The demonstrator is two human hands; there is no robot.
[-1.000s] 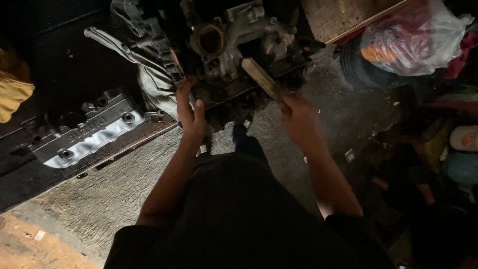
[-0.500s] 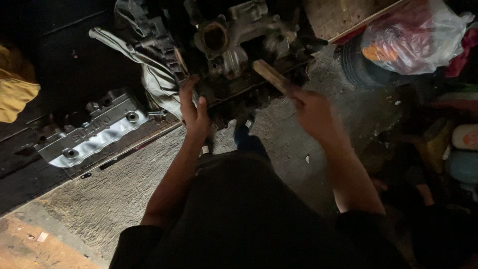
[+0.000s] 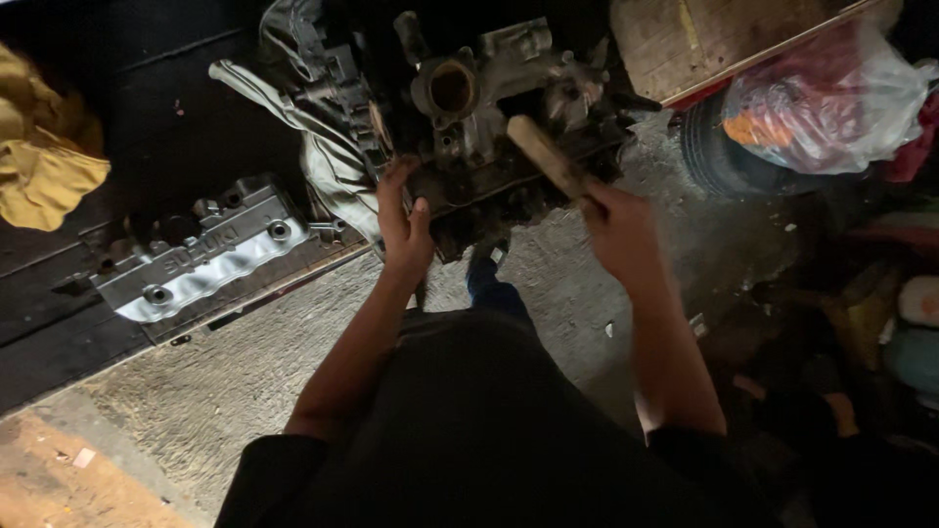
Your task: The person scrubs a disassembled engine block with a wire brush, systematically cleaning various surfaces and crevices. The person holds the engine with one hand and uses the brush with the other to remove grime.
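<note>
A dark, greasy engine block [image 3: 489, 108] lies on the concrete floor at the top middle of the head view. My left hand [image 3: 403, 220] presses against its near left edge, fingers closed on a part of the block. A wooden handle [image 3: 544, 152] slants up over the block, and my right hand [image 3: 621, 230] grips its lower end. The handle's far end is hidden against the dark metal, so I cannot tell what tool it belongs to.
A silver valve cover [image 3: 210, 259] rests on dark boards at the left. A striped cloth [image 3: 318, 147] hangs beside the block. A yellow rag [image 3: 44, 166] lies far left. A plastic bag [image 3: 831, 98] and a small tyre [image 3: 709, 147] sit at the right, below a wooden board [image 3: 685, 39].
My right hand has swung the wooden handle, shifting slightly right and back over the block. My left hand has stayed on the block's edge.
</note>
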